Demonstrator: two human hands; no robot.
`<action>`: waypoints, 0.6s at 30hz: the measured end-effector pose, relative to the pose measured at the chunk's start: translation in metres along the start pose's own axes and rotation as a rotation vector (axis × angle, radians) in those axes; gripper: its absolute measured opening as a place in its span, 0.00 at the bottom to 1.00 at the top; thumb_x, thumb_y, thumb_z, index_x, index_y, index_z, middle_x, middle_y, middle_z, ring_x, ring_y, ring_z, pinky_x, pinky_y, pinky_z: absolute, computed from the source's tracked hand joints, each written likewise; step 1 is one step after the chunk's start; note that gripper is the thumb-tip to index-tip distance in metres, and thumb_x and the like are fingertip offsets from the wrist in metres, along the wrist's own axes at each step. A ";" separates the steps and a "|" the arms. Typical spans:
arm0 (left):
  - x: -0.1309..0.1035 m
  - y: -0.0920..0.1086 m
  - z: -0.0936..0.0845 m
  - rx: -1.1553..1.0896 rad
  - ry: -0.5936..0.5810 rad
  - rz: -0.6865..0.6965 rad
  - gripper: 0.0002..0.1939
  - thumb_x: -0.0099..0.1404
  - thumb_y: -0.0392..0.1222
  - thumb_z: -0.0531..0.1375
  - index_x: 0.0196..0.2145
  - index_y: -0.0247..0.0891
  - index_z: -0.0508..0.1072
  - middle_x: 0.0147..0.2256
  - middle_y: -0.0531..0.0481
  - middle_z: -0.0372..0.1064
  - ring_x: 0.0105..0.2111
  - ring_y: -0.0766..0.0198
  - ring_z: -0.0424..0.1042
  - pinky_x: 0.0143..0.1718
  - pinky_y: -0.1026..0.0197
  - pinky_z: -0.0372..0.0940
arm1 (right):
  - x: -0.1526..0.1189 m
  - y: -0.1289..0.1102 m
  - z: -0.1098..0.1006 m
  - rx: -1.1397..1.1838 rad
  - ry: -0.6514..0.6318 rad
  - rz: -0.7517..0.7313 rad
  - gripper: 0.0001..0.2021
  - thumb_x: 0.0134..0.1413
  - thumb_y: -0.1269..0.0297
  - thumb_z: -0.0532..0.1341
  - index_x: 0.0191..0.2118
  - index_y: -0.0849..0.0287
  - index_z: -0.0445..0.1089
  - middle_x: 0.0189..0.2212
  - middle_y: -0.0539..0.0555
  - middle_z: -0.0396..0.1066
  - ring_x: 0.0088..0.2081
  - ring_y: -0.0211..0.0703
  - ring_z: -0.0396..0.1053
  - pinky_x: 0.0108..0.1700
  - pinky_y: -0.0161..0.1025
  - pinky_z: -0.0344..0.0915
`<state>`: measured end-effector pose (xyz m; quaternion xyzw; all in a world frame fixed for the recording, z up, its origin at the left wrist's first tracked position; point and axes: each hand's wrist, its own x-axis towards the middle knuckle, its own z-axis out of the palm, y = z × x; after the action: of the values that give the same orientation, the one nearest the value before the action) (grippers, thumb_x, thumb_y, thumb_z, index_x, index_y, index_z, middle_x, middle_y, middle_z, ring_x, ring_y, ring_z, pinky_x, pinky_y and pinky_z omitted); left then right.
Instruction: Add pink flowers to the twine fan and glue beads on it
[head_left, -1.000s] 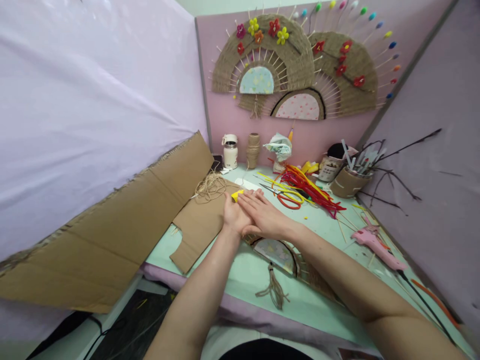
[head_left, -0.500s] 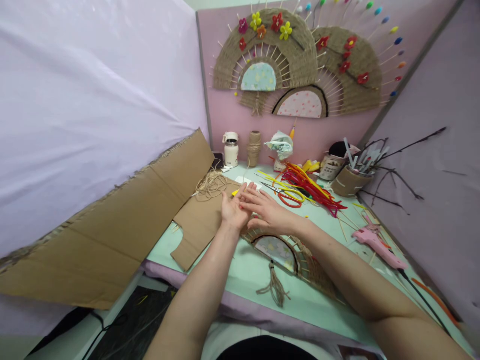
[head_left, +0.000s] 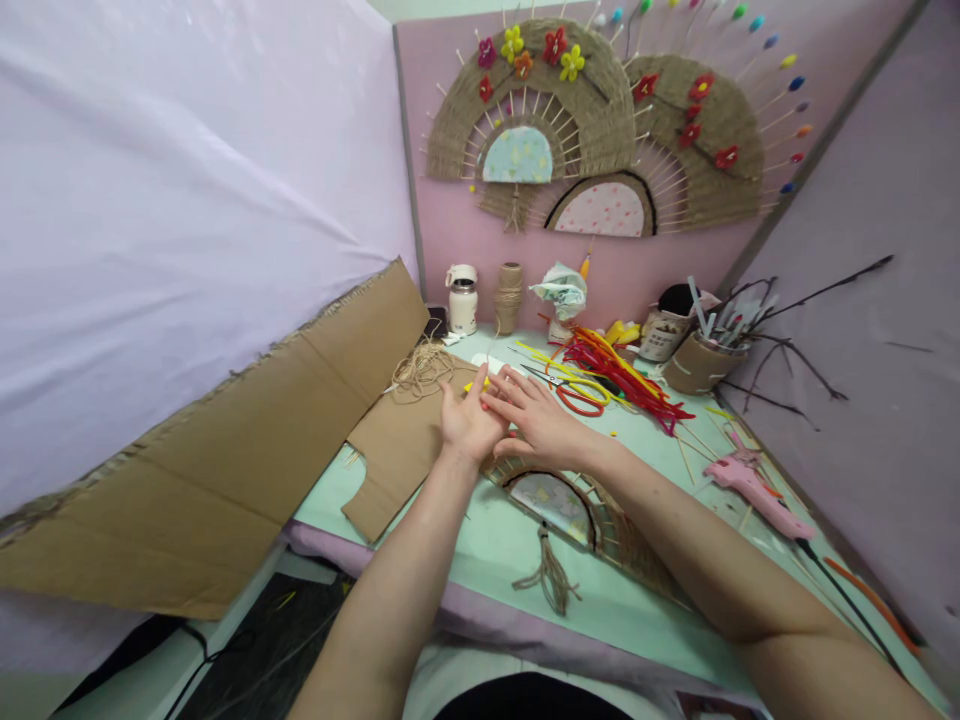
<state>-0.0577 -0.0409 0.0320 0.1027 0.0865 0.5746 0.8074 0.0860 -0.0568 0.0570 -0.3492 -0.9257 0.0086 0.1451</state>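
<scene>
The left hand [head_left: 471, 425] is held palm up above the middle of the surface [head_left: 457, 555], its thumb spread wide. Over its fingers the right hand [head_left: 544, 420] is laid palm down, fingers extended and a little parted – neither hand is closed into a fist. A small red bit [head_left: 485, 405] is seen where the right fingertips are met by the left fingers; whether it is gripped or merely rested there cannot be told.

From the pose, the step in hand is judged to be the working of that bit between fingers and palm. For the next move, a light, even touch and a level left palm would be called for, so that so small a thing is not dropped.

Just on the near side of the hands, a woven fan [head_left: 555, 503] is laid on the surface, its tassel [head_left: 553, 580] hung toward the near edge and its far part hidden by the hands. To the left, a sheet of cardboard [head_left: 401, 450] is topped by loose string [head_left: 425, 372], and a yellow piece [head_left: 472, 385] is partly covered by the left hand. Scissors [head_left: 581, 400] are placed to the far right – near the bundle of red and yellow stems [head_left: 622, 375] – and a pink glue gun [head_left: 759, 492] is set well to the right.
</scene>
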 end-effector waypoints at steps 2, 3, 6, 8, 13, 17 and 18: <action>0.000 -0.002 0.001 0.012 -0.018 -0.035 0.39 0.60 0.71 0.43 0.55 0.40 0.66 0.59 0.35 0.59 0.56 0.45 0.64 0.51 0.39 0.64 | 0.001 -0.002 0.001 0.003 -0.003 -0.022 0.40 0.53 0.37 0.53 0.65 0.58 0.53 0.68 0.62 0.41 0.68 0.59 0.32 0.65 0.61 0.37; -0.001 -0.002 0.001 0.016 -0.021 -0.043 0.39 0.60 0.71 0.43 0.55 0.40 0.66 0.59 0.35 0.59 0.56 0.44 0.63 0.51 0.39 0.63 | 0.001 -0.003 0.000 0.004 -0.007 -0.041 0.40 0.53 0.37 0.53 0.65 0.58 0.53 0.68 0.62 0.42 0.68 0.59 0.32 0.65 0.60 0.37; -0.002 0.002 0.003 0.007 0.015 -0.006 0.38 0.61 0.70 0.42 0.56 0.42 0.64 0.59 0.37 0.59 0.57 0.47 0.64 0.50 0.41 0.65 | 0.000 -0.004 -0.003 -0.009 -0.008 -0.062 0.37 0.53 0.38 0.54 0.63 0.55 0.58 0.68 0.60 0.44 0.68 0.60 0.32 0.64 0.61 0.37; -0.002 0.003 0.004 -0.003 0.045 0.028 0.37 0.62 0.69 0.41 0.56 0.43 0.64 0.59 0.37 0.60 0.56 0.49 0.64 0.48 0.44 0.67 | -0.001 -0.003 -0.005 -0.024 0.005 -0.032 0.36 0.53 0.38 0.54 0.62 0.55 0.60 0.68 0.60 0.44 0.68 0.60 0.33 0.64 0.62 0.39; -0.002 -0.001 0.005 0.030 0.004 -0.032 0.40 0.60 0.71 0.42 0.56 0.40 0.65 0.59 0.36 0.59 0.56 0.45 0.64 0.50 0.40 0.64 | 0.000 -0.002 -0.002 -0.009 0.000 -0.017 0.39 0.53 0.37 0.53 0.65 0.57 0.54 0.68 0.62 0.43 0.68 0.60 0.34 0.64 0.60 0.39; -0.003 0.003 0.005 0.037 0.024 0.007 0.40 0.62 0.70 0.40 0.57 0.39 0.63 0.59 0.36 0.60 0.57 0.49 0.63 0.49 0.45 0.65 | 0.000 -0.003 -0.003 0.008 -0.011 -0.058 0.37 0.54 0.38 0.54 0.63 0.55 0.58 0.67 0.61 0.45 0.68 0.60 0.34 0.64 0.60 0.39; -0.004 0.004 0.005 0.030 0.040 0.028 0.39 0.62 0.70 0.40 0.57 0.40 0.63 0.59 0.36 0.60 0.56 0.50 0.63 0.49 0.47 0.66 | -0.001 -0.002 -0.003 0.004 -0.005 -0.047 0.36 0.54 0.39 0.54 0.62 0.55 0.59 0.67 0.60 0.45 0.68 0.60 0.34 0.64 0.61 0.40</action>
<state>-0.0616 -0.0431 0.0382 0.1046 0.1099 0.5865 0.7956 0.0862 -0.0590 0.0600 -0.3270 -0.9340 0.0080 0.1436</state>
